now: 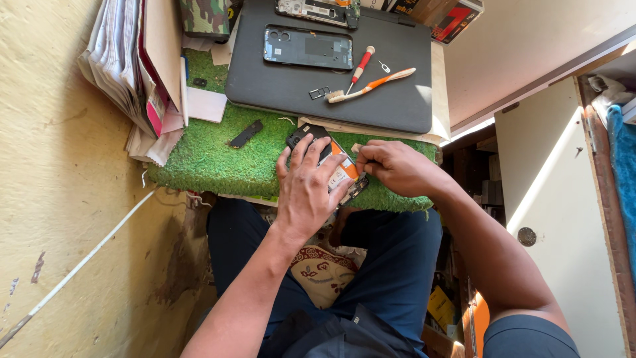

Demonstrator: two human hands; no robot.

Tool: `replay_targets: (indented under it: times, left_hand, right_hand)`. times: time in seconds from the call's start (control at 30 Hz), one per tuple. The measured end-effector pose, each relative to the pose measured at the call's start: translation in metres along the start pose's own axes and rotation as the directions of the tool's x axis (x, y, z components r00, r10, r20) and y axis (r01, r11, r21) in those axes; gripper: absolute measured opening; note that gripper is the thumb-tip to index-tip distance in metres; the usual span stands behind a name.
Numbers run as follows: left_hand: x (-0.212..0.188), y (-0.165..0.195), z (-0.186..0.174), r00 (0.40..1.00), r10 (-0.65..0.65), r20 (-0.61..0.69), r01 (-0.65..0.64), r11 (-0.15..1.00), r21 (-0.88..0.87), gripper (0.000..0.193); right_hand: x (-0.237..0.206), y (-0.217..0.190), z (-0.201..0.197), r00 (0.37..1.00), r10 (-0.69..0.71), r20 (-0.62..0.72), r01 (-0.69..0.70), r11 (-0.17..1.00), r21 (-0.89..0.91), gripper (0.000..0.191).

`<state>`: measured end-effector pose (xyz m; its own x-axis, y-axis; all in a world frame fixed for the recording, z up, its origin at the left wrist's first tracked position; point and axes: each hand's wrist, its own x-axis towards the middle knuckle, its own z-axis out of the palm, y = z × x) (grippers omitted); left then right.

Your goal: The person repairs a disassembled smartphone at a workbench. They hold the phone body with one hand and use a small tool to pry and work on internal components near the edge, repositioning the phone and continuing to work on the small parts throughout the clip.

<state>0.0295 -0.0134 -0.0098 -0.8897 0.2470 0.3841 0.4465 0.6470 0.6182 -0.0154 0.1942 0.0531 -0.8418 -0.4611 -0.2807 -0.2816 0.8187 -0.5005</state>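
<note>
Head view: a person works over their lap at a green mat [218, 159].
Left hand [306, 189]: lies flat, fingers spread, pressing down on an opened phone [338, 171]; it covers most of it.
Right hand [396, 166]: fingertips are pinched together at the phone's upper right edge; whether they hold a small part I cannot tell.
Phone: lies under the left hand and just left of the right; black at its far end, orange and white inside, back off.
Risk: the phone sits near the mat's near edge; a hard pull by the right hand could likely slide it off onto the lap, or tear a thin part inside.
Beyond the hands: a dark pad [278, 86] carries a back cover [308, 48], a red screwdriver [361, 66], an orange brush [371, 86] and a SIM tray [318, 93].
Loose bits risk: the small pieces beyond the hands may roll off if the pad is knocked.
</note>
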Motion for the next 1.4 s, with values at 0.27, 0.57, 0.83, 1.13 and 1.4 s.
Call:
replay_targets:
  times: [0.27,0.57,0.83,1.13,1.4]
  left_hand:
    - [0.000,0.003,-0.002,1.000,0.005,-0.008,-0.005,1.000,-0.009,0.044]
    - [0.001,0.002,-0.002,1.000,0.012,0.004,-0.011,1.000,-0.023,0.044]
    - [0.001,0.002,-0.003,1.000,0.002,0.008,-0.002,1.000,-0.021,0.043]
    - [0.000,0.001,-0.003,1.000,0.022,-0.009,-0.023,0.999,-0.024,0.041]
    - [0.000,0.001,-0.003,1.000,0.018,0.002,-0.018,0.999,-0.027,0.042]
  right_hand:
    - [-0.007,-0.002,0.001,0.999,-0.022,-0.044,0.019,0.997,-0.075,0.008]
    - [-0.010,-0.004,-0.004,0.997,-0.078,-0.023,0.076,0.995,-0.067,0.008]
    - [-0.002,-0.005,-0.013,0.988,-0.114,0.107,0.121,0.991,-0.060,0.016]
    - [-0.022,0.011,0.006,0.967,-0.030,-0.252,0.074,0.983,0.166,0.011]
    - [-0.052,0.015,0.046,0.905,0.008,-0.425,0.128,0.948,0.291,0.016]
